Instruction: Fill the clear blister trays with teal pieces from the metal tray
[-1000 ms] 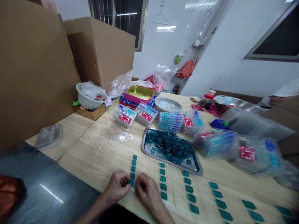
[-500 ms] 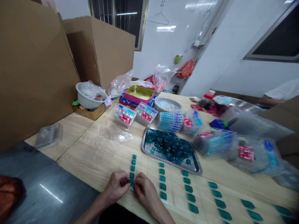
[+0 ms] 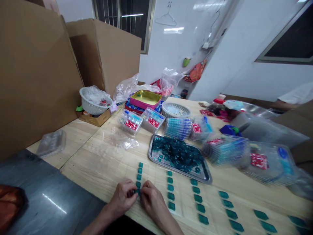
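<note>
Two hands work close together over a wooden table (image 3: 80,156) near its near edge. The left hand (image 3: 122,197) and right hand (image 3: 153,202) are curled, their fingertips closed from either side on a small teal piece (image 3: 137,192), mostly hidden by the fingers. The left forearm (image 3: 96,222) and right forearm (image 3: 168,222) angle inward from the near side. The piece lies at the near end of a column of matching teal pieces (image 3: 139,174), with further columns (image 3: 170,192) to the right. Farther off, a steel tray (image 3: 182,174) holds a heap of teal pieces (image 3: 177,153), beside stacked clear plastic packs (image 3: 178,128).
</note>
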Available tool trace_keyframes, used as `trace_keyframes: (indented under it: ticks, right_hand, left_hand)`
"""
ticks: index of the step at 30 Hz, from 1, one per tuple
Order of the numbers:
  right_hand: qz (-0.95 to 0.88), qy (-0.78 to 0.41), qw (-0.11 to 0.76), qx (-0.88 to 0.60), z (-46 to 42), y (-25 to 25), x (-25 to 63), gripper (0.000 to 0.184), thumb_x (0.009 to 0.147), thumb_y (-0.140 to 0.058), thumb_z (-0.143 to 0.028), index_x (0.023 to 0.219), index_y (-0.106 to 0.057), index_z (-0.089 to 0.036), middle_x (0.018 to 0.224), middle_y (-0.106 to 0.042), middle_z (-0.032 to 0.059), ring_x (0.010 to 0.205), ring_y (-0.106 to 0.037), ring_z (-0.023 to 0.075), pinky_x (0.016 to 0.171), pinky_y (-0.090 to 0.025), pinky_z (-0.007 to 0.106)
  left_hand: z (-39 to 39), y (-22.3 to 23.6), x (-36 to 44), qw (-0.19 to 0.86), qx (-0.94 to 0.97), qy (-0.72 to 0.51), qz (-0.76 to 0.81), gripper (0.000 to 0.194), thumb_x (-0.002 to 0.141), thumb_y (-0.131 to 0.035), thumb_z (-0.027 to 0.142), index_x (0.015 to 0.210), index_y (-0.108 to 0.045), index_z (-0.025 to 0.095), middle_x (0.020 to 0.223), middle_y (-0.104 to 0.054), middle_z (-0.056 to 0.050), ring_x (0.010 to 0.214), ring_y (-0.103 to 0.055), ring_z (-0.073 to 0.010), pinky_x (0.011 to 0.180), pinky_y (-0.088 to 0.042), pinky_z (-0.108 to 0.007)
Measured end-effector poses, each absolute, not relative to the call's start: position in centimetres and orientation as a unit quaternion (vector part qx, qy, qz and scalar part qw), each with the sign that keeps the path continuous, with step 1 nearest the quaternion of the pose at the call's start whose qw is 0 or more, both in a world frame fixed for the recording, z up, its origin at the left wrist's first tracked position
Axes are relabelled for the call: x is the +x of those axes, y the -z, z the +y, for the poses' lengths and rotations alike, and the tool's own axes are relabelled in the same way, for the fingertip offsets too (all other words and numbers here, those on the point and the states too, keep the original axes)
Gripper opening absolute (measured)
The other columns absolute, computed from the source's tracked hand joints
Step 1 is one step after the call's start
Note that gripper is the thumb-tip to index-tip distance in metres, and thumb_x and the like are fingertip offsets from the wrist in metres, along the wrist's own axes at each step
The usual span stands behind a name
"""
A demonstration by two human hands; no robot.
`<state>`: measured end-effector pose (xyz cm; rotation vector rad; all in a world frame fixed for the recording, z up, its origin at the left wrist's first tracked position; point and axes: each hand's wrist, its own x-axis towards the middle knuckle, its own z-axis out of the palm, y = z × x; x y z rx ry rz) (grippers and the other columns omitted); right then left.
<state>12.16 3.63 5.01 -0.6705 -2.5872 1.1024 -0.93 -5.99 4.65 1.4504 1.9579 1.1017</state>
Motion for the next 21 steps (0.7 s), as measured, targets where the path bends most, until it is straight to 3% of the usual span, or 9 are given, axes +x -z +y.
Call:
trace_keyframes:
  ticks: [7, 12, 16, 21]
  right_hand:
    - [-0.908, -0.329, 0.115, -0.232, 3.7, -4.6, 12.0, 0.021, 0.074, -0.044, 0.0, 0.069, -0.055, -0.017, 0.077, -0.055, 0.0037, 0.073, -0.055, 0.0156, 0.065, -0.042, 0.023]
    - [-0.901, -0.358, 0.122, -0.213, 4.2, -4.5, 12.1, 0.02, 0.071, -0.044, -0.001, 0.072, -0.054, -0.018, 0.078, -0.057, 0.0024, 0.073, -0.057, 0.0145, 0.064, -0.042, 0.021]
    - [-0.905, -0.364, 0.11, -0.192, 5.6, -5.2, 11.6, 0.018, 0.073, -0.044, -0.004, 0.067, -0.054, -0.018, 0.071, -0.058, 0.002, 0.066, -0.057, 0.0146, 0.059, -0.041, 0.022]
    - [-0.875, -0.397, 0.182, -0.209, 9.3, -6.8, 7.5, 0.014, 0.077, -0.044, -0.012, 0.073, -0.055, -0.018, 0.073, -0.057, 0.002, 0.065, -0.057, 0.0145, 0.059, -0.043, 0.024]
  left_hand:
    - [-6.3, -4.6, -0.5, 0.198, 0.598, -0.318, 0.708, 0.015, 0.078, -0.049, 0.009, 0.073, -0.062, 0.015, 0.078, -0.059, -0.005, 0.075, -0.056, -0.0155, 0.068, -0.042, -0.024]
    - [-6.3, -3.6, -0.4, 0.184, 0.613, -0.303, 0.706, 0.016, 0.078, -0.049, 0.006, 0.082, -0.062, 0.015, 0.085, -0.059, -0.006, 0.082, -0.056, -0.0167, 0.073, -0.044, -0.026]
    - [-5.7, -1.4, -0.8, 0.146, 0.658, -0.319, 0.666, 0.008, 0.074, -0.055, 0.011, 0.077, -0.06, 0.016, 0.077, -0.058, -0.004, 0.073, -0.055, -0.0153, 0.065, -0.042, -0.023]
    - [-4.9, 1.4, -1.0, 0.1, 0.657, -0.329, 0.671, 0.006, 0.072, -0.064, 0.022, 0.074, -0.062, 0.017, 0.07, -0.055, -0.001, 0.061, -0.051, -0.0116, 0.054, -0.036, -0.02]
